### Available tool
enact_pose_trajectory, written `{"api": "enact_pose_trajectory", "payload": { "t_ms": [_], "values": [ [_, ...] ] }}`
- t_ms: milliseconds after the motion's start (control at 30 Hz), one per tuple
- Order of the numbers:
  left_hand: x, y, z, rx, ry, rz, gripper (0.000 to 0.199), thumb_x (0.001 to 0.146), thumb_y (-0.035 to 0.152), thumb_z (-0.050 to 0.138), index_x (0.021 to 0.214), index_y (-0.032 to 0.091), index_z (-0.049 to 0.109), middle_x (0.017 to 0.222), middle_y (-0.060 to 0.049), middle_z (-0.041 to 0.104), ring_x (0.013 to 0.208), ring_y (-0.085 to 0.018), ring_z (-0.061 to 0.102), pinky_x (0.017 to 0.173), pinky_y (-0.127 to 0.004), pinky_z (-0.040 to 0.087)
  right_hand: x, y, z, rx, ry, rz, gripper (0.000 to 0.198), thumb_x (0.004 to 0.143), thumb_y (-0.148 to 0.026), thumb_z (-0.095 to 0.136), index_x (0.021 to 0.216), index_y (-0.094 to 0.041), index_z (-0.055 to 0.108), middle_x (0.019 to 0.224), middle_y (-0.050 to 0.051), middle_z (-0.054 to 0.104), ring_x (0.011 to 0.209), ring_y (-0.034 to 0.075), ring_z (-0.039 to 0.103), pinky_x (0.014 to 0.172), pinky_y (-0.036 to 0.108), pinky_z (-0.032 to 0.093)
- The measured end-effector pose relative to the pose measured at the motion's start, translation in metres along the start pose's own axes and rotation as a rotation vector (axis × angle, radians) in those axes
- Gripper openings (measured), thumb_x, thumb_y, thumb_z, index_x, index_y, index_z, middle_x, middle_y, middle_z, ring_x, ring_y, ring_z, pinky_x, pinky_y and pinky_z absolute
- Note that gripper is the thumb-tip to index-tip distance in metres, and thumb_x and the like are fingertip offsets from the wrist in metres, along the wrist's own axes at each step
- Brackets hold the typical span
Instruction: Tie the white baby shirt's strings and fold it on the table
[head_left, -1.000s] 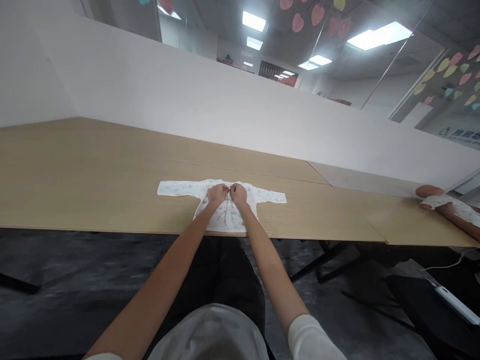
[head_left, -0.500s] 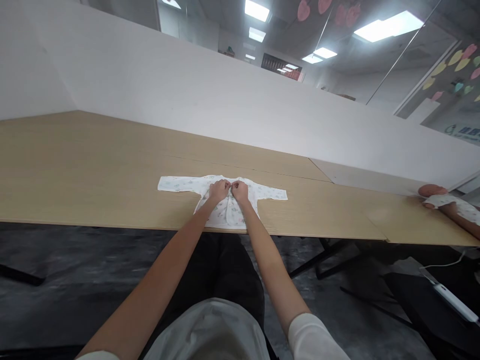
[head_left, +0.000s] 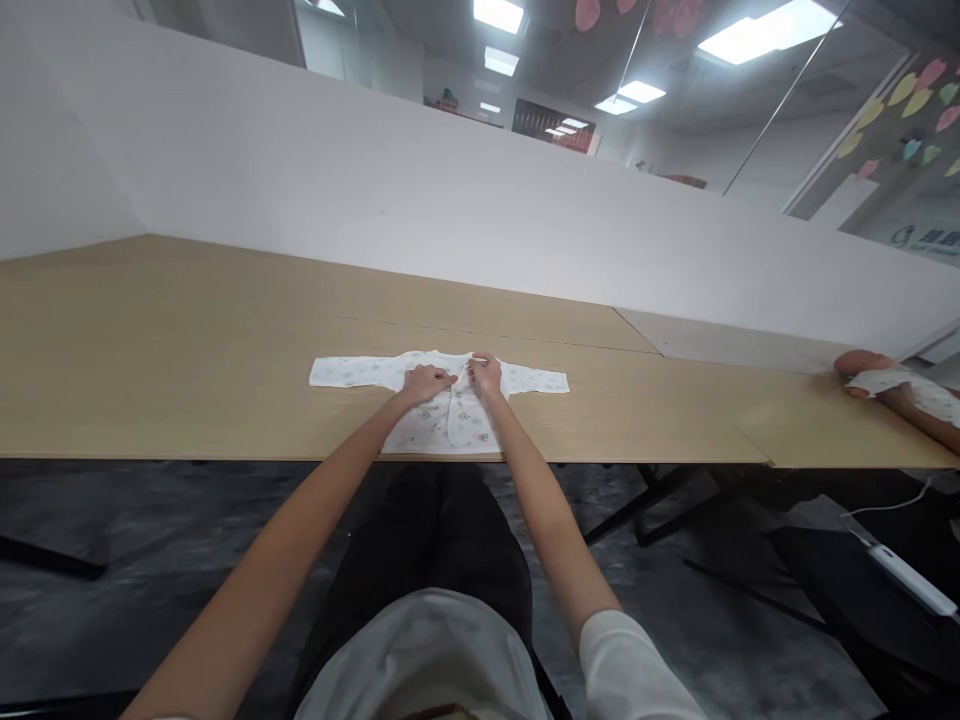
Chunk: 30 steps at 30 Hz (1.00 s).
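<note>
A white baby shirt [head_left: 409, 430] with a small print lies spread on the wooden table, front up, both long sleeves stretched out sideways. My left hand [head_left: 427, 383] rests on the left side of its chest, fingers stretched toward the middle front. At the neckline on the right, my right hand [head_left: 486, 373] has bent fingers pinching the edge of the shirt's front. The front opening runs down the middle below my hands. Parts of the chest and collar are hidden beneath them.
The long table [head_left: 187, 350] backs onto a white partition [head_left: 375, 190] with glass above. What looks like a baby doll in printed white cloth [head_left: 885, 380] lies at the far right. Below it, a black chair [head_left: 847, 580] holds a white power strip [head_left: 911, 580].
My hands were together at the middle of the neckline. The left has moved left and flattened out; the right has shifted slightly up and right. The camera view has tilted slightly.
</note>
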<state>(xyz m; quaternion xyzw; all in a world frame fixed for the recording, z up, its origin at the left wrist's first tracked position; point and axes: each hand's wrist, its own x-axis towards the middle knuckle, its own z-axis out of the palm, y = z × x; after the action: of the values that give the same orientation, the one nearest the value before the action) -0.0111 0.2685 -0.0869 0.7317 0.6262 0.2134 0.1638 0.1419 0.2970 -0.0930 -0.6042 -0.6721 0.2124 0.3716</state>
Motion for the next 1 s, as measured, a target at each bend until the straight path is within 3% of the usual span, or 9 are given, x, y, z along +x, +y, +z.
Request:
{"api": "enact_pose_trajectory", "payload": {
  "t_ms": [100, 267, 433, 667, 1000],
  "values": [
    [-0.01, -0.001, -0.001, 0.013, 0.001, 0.042, 0.027, 0.08, 0.043, 0.058, 0.091, 0.025, 0.075, 0.098, -0.004, 0.072, 0.101, -0.027, 0.059, 0.096, -0.042, 0.036, -0.018, -0.002, -0.004, 0.105, -0.018, 0.078, 0.036, 0.079, -0.018, 0.046, 0.11, -0.015, 0.063, 0.084, 0.004, 0.071, 0.076, 0.016, 0.066, 0.071, 0.023, 0.05],
    [-0.02, 0.001, 0.005, 0.014, 0.098, 0.088, 0.024, 0.081, 0.034, 0.054, 0.09, 0.025, 0.075, 0.095, -0.003, 0.073, 0.096, -0.024, 0.061, 0.095, -0.039, 0.037, -0.04, -0.002, -0.001, 0.014, -0.066, -0.119, 0.034, 0.074, -0.008, 0.045, 0.098, -0.016, 0.067, 0.088, 0.004, 0.071, 0.081, 0.015, 0.064, 0.081, 0.023, 0.047],
    [-0.019, 0.001, 0.01, 0.046, 0.141, 0.148, 0.025, 0.08, 0.03, 0.052, 0.09, 0.022, 0.074, 0.096, -0.005, 0.072, 0.097, -0.024, 0.06, 0.094, -0.038, 0.038, -0.039, 0.0, 0.0, 0.055, -0.09, -0.16, 0.034, 0.07, -0.007, 0.046, 0.095, -0.018, 0.066, 0.084, 0.0, 0.068, 0.078, 0.014, 0.062, 0.076, 0.023, 0.048],
    [-0.014, -0.006, 0.013, -0.012, 0.183, 0.277, 0.026, 0.08, 0.032, 0.05, 0.086, 0.019, 0.071, 0.092, -0.006, 0.071, 0.092, -0.022, 0.06, 0.089, -0.034, 0.042, -0.039, 0.001, 0.0, 0.235, 0.008, -0.085, 0.029, 0.063, -0.009, 0.05, 0.088, -0.017, 0.062, 0.068, -0.004, 0.059, 0.067, 0.013, 0.058, 0.069, 0.023, 0.048],
    [-0.014, -0.008, 0.012, -0.129, 0.137, 0.335, 0.033, 0.082, 0.04, 0.048, 0.092, 0.02, 0.072, 0.096, -0.006, 0.071, 0.089, -0.021, 0.06, 0.084, -0.031, 0.044, -0.033, 0.005, -0.001, 0.385, -0.065, -0.022, 0.024, 0.069, -0.022, 0.061, 0.092, -0.017, 0.064, 0.063, -0.003, 0.06, 0.061, 0.013, 0.057, 0.061, 0.022, 0.046]
  ]
}}
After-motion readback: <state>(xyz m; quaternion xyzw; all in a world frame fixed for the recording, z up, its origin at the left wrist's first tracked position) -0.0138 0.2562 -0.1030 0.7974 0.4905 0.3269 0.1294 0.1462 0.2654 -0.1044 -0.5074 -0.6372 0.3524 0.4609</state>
